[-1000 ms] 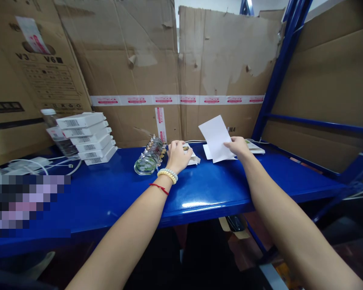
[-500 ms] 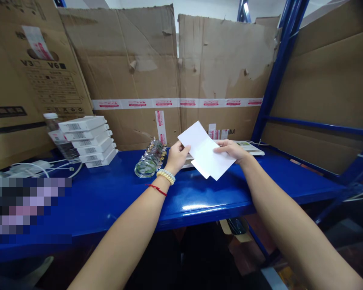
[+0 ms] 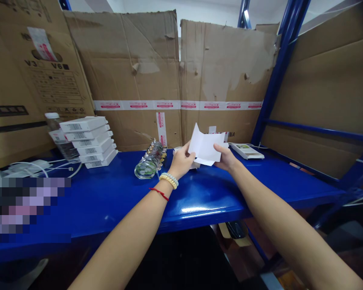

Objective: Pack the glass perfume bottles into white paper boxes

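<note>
**Over the blue shelf, both hands on a white card**

Above the far middle of the blue shelf (image 3: 115, 193), the left hand (image 3: 181, 161) and the right hand (image 3: 226, 158) hold one white card (image 3: 206, 147) between them, lifted clear of the surface. Each hand pinches an edge, thumb in front, and the left part of the card is bent up along a crease. By the look of it, the step in hand is folding or opening this flat card. The next move would call for a firm pinch at both edges and a clean bend along the crease.

Just left of the left hand lie glass bottles (image 3: 149, 162). Farther left sits a stack of white boxes (image 3: 86, 141); a flat box (image 3: 246, 150) lies right of the hands.
</note>
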Demonstrator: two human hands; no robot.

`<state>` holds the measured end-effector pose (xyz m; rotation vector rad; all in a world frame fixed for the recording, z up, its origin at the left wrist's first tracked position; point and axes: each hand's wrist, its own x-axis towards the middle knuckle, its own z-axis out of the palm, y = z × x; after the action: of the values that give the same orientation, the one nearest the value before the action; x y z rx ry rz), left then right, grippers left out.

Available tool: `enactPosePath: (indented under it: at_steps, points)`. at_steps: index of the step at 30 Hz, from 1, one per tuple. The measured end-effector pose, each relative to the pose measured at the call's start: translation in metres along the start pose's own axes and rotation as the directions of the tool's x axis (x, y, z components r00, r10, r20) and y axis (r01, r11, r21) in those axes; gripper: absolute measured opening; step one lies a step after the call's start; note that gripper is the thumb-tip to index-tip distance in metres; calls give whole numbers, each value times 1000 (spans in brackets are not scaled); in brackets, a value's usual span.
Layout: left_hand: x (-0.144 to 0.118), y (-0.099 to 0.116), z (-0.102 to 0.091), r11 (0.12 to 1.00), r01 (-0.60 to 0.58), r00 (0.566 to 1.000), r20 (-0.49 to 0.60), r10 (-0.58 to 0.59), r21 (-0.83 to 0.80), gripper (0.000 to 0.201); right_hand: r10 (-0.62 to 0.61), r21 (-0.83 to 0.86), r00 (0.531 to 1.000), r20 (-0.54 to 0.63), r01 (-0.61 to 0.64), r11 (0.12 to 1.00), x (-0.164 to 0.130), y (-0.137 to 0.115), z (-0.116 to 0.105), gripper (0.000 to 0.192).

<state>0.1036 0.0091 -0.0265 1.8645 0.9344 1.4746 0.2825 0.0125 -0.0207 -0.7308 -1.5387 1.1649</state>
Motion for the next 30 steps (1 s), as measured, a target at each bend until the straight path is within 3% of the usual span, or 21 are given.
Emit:
enactPosePath:
  at_steps: [4, 11, 15, 22, 30]
  points:
    - [-5, 6, -1, 988, -70, 991, 122, 53, 137, 60, -42, 15, 999, 14, 41, 999, 2, 1, 5, 73]
    - [-9, 6, 0, 995, -96, 976, 198, 92, 7, 82, -175, -131, 984, 15, 176, 976, 4, -2, 12, 78]
    - [-9, 2, 2, 995, -100, 976, 199, 94, 20, 96, -223, -133, 973, 54, 228, 965, 2, -3, 15, 86]
    - [-7, -1, 4, 994, -107, 981, 166, 105, 5, 103, -289, -280, 953, 93, 304, 911, -1, -1, 15, 88]
    - [-8, 5, 4, 987, -137, 978, 173, 120, 87, 96, -307, -251, 938, 160, 340, 906, -1, 2, 15, 94]
